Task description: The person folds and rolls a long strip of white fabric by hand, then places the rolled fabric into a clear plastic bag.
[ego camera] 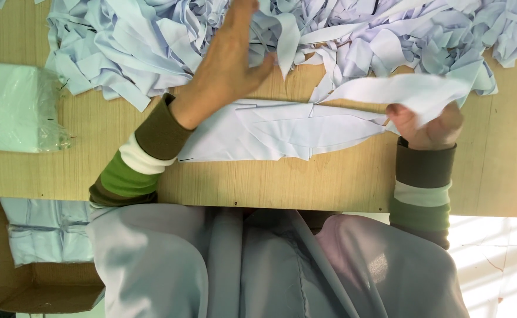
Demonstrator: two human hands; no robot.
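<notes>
My left hand (229, 59) stretches forward with fingers spread, its tips at the edge of a big heap of pale lilac-white fabric strips (152, 41) along the far side of the wooden table (341, 182). It grips nothing. My right hand (428, 125) is closed on one long white fabric strip (399, 89), which runs leftward just above the table. Below both hands lies a flat stack of cut white fabric pieces (282, 132), with pointed, curved outlines.
A plastic-wrapped pale green bundle (11, 106) sits at the table's left edge. A cardboard box (40, 282) with folded light fabric stands on the floor at lower left. Grey cloth (258, 271) covers my lap at the near table edge.
</notes>
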